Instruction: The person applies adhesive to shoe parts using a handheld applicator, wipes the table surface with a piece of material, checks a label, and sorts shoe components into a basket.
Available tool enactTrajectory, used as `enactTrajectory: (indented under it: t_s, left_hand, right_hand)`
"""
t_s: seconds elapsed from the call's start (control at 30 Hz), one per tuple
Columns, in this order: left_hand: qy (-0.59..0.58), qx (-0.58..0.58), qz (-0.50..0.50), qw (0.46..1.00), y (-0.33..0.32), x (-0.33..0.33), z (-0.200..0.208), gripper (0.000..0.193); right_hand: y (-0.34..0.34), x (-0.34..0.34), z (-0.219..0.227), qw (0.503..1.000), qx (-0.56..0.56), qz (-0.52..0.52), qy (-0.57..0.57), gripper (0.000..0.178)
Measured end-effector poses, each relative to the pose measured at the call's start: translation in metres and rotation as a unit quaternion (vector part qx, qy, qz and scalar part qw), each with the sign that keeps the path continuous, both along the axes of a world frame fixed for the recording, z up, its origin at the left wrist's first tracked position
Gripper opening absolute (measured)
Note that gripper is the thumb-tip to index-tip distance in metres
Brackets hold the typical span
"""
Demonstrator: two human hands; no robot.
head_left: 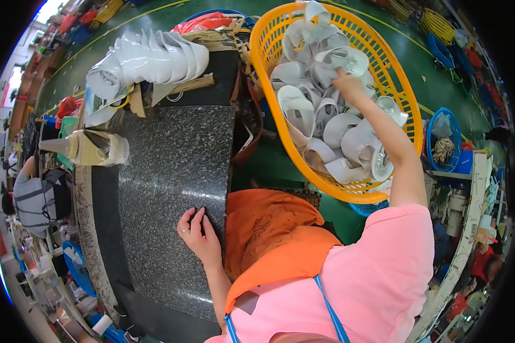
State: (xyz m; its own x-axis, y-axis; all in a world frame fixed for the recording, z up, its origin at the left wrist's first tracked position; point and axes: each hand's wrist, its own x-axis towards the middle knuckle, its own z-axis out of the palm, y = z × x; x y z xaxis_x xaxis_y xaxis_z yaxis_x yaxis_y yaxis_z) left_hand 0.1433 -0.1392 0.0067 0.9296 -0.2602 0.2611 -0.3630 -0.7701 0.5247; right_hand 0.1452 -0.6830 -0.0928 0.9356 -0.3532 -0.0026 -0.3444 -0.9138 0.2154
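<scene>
- A dark speckled stone slab point(177, 171) serves as the worktop; beyond it lies a green floor with yellow lines.
- At the slab's far left rests a cone-tipped glue bottle point(88, 148), and behind it a row of white shoe pieces point(149, 57).
- The left hand point(199, 237) lies flat on the slab's near edge, fingers together, holding nothing.
- The right hand point(349, 86) reaches into the yellow basket point(403, 91), fingers closed on 1 of the white shoe parts point(326, 128) heaped inside.
</scene>
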Motion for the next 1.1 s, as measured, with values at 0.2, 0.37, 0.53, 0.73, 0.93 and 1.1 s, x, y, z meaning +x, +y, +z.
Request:
enactTrajectory:
  t_s: [0.2, 0.37, 0.53, 0.73, 0.93, 1.1]
  left_hand:
    - [0.005, -0.016, -0.013, 1.000, -0.004, 0.006, -0.003, 0.018]
    - [0.013, 0.007, -0.026, 1.000, -0.007, 0.004, 0.011, 0.018]
    - [0.021, -0.033, -0.078, 0.996, -0.041, 0.022, 0.015, 0.022]
    - [0.099, -0.216, -0.258, 0.936, -0.133, 0.056, 0.042, 0.064]
    - [0.366, -0.533, -0.352, 0.677, -0.213, 0.047, 0.029, 0.104]
    - [0.420, -0.643, -0.339, 0.544, -0.133, 0.026, 0.040, 0.106]
  right_hand:
    - [-0.002, -0.042, 0.048, 0.982, 0.131, -0.018, -0.132, 0.018]
    - [0.009, -0.057, 0.095, 0.951, 0.076, -0.071, -0.290, 0.028]
    - [0.018, -0.063, 0.153, 0.906, 0.031, -0.094, -0.411, 0.030]
    - [0.050, -0.056, 0.222, 0.872, 0.003, -0.059, -0.485, 0.035]
    - [0.135, -0.024, 0.284, 0.864, -0.029, 0.105, -0.492, 0.041]
    - [0.259, 0.030, 0.290, 0.809, 0.095, 0.219, -0.538, 0.038]
